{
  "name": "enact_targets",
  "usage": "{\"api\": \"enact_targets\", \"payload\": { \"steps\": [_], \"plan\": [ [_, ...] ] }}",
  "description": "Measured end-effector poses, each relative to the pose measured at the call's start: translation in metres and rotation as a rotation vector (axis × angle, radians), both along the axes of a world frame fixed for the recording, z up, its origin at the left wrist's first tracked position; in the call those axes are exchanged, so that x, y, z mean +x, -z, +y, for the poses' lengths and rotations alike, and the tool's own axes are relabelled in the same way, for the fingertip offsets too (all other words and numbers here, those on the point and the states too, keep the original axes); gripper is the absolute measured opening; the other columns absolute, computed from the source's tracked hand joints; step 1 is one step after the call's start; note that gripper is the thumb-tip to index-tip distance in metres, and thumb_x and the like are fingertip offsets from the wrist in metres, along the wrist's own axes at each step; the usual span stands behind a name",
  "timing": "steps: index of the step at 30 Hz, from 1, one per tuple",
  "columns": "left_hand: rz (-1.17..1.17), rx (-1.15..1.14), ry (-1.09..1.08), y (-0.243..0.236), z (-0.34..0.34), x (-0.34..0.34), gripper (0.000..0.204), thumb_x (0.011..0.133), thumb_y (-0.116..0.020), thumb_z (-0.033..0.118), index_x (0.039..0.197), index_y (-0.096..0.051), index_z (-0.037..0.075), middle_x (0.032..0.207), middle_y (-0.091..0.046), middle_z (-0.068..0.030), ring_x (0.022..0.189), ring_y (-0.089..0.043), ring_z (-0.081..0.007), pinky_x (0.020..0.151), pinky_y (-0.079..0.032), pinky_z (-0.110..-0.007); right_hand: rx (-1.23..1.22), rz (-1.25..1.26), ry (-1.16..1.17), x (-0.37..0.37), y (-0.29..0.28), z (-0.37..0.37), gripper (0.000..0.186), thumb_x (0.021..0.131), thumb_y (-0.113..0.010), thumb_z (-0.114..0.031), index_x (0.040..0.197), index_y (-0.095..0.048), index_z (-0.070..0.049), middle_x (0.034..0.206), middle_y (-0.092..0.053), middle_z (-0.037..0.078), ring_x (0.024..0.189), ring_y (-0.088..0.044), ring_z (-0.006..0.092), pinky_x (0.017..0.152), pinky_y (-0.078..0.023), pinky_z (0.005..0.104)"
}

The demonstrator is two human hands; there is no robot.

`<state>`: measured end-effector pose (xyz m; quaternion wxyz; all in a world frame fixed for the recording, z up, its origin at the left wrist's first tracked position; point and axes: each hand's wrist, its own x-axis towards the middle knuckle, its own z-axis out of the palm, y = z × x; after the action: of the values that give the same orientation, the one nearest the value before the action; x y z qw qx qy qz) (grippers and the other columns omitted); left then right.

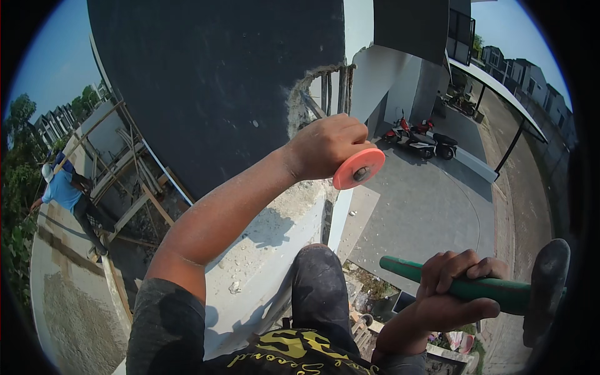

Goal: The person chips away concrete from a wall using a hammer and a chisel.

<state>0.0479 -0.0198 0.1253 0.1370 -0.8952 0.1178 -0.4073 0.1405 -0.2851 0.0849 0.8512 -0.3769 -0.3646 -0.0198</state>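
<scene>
My left hand (328, 147) is closed in a fist around a chisel, its round orange hand guard (344, 177) and metal striking end facing me. The chisel's blade side points into a broken-out hole (300, 94) at the edge of a dark grey wall (219, 75); whether the tip touches concrete is unclear. Steel bars (344, 90) stand exposed in that hole. Off to the lower right, my right hand (459, 281) grips a hammer by its green handle (400, 267). The heavy grey hammer head (547, 290) is at the far right, apart from the chisel.
Beneath my left arm runs a pale ledge (250, 250) strewn with concrete crumbs. A paved yard with parked motorbikes (425, 137) lies far below on the right. At left, another person (65, 190) in blue stands on a wall beside wooden scaffolding (134, 212).
</scene>
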Motion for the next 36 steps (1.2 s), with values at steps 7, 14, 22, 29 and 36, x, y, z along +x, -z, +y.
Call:
{"api": "enact_targets", "payload": {
  "steps": [7,14,22,29,36],
  "plan": [
    [-0.092,-0.075,0.038,-0.003,-0.001,0.003,0.013,0.072,-0.073,0.008,0.076,-0.061,0.009,0.072,-0.052,-0.0051,0.069,-0.056,-0.0218,0.064,-0.048,-0.034,0.148,-0.168,-0.002,-0.008,0.071,0.091,0.05,0.1,-0.046,-0.056,0.093,-0.036,-0.008,0.056,-0.038,0.003,0.038,-0.034,0.0084,0.035,-0.031,0.023],
    [-0.088,-0.053,-0.037,-0.008,0.001,0.005,0.014,0.075,-0.072,0.009,0.073,-0.058,0.008,0.072,-0.053,-0.0072,0.069,-0.058,-0.0244,0.064,-0.049,-0.036,0.099,0.016,-0.019,0.0,0.052,0.072,0.045,0.102,-0.044,-0.053,0.092,-0.038,-0.009,0.058,-0.039,0.003,0.039,-0.035,0.0091,0.034,-0.029,0.0227],
    [-0.169,-0.141,-0.098,-0.016,-0.004,0.038,0.015,0.076,-0.071,0.011,0.071,-0.057,0.007,0.071,-0.054,-0.0083,0.067,-0.059,-0.0266,0.062,-0.051,-0.038,-0.093,-0.137,-0.028,0.016,0.063,0.117,0.047,0.101,-0.043,-0.055,0.089,-0.038,-0.01,0.058,-0.041,0.001,0.041,-0.037,0.0082,0.037,-0.031,0.0234],
    [-0.183,-0.108,-0.158,-0.015,-0.002,0.04,0.015,0.075,-0.072,0.01,0.071,-0.058,0.008,0.071,-0.055,-0.0085,0.068,-0.06,-0.0259,0.062,-0.05,-0.038,0.172,0.04,-0.066,0.042,0.021,0.049,0.046,0.103,-0.036,-0.057,0.09,-0.036,-0.012,0.059,-0.042,0.001,0.04,-0.034,0.0071,0.034,-0.031,0.0208],
    [-0.105,-0.054,-0.101,0.002,0.006,0.03,0.014,0.074,-0.072,0.008,0.072,-0.058,0.008,0.073,-0.055,-0.0076,0.069,-0.059,-0.0244,0.063,-0.05,-0.036,-0.348,-0.308,0.069,0.029,0.088,0.131,0.029,0.103,-0.05,-0.03,0.089,-0.041,-0.007,0.056,-0.042,0.002,0.043,-0.039,0.0072,0.038,-0.034,0.023]
  ]
}}
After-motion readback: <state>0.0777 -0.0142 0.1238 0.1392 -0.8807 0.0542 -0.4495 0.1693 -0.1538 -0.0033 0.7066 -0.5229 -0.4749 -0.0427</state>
